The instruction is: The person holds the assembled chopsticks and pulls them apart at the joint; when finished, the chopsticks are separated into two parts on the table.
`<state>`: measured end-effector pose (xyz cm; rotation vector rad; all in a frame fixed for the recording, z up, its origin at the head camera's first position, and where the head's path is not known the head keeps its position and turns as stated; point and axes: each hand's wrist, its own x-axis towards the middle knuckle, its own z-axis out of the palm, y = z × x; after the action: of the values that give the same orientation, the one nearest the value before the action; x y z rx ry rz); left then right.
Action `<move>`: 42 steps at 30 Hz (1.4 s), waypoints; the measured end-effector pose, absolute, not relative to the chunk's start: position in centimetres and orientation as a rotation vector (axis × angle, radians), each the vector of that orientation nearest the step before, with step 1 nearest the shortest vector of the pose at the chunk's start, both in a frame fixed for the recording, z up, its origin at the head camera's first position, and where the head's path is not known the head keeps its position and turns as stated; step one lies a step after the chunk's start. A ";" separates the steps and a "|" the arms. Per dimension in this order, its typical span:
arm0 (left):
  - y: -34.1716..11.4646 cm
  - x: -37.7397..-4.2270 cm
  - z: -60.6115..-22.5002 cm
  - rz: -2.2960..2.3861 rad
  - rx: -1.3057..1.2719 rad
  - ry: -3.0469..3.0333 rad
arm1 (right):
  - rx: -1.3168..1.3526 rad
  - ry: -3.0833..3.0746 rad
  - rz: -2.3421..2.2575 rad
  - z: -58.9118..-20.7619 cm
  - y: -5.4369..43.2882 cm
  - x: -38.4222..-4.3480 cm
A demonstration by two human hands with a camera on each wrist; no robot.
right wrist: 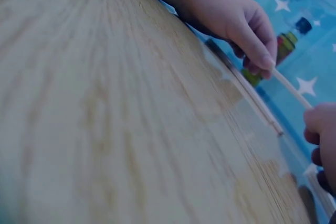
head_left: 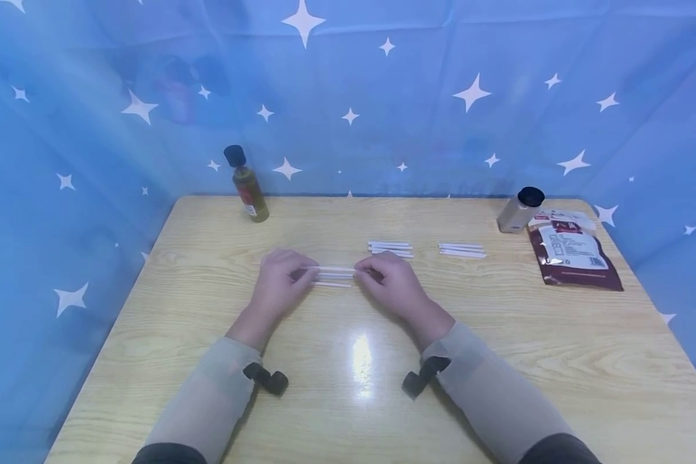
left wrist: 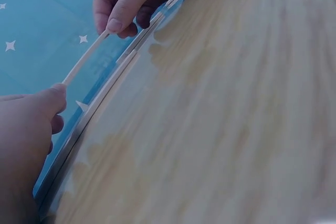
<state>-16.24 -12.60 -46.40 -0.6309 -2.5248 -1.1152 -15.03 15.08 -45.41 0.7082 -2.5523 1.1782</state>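
Between my two hands a thin white stick (head_left: 334, 268) stretches sideways, raised a little off the table in both wrist views. My left hand (head_left: 278, 277) pinches its left end between thumb and fingers. The other end is pinched by my right hand (head_left: 396, 280). Just in front of it, a few more white sticks (head_left: 333, 284) lie on the table between the hands, roughly parallel; their ends are partly hidden. Beyond the right hand lies a small group of similar sticks (head_left: 390, 246), with a second group (head_left: 462, 250) farther right.
At the back left of the wooden table (head_left: 209, 386) stands a bottle with a black cap (head_left: 251, 193). A black-lidded jar (head_left: 516, 214) and a dark red packet (head_left: 577, 251) are at the back right. A blue star-patterned curtain (head_left: 348, 84) hangs behind the table.
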 end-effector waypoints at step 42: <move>-9.6 -16.0 -46.3 -0.970 -0.707 -2.589 | 0.749 -2.584 0.999 -45.8 17.3 -15.5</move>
<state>-16.03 -9.62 -46.31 -0.7068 -2.5886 -0.9696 -15.54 17.34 -45.81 0.7493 -2.5843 0.9990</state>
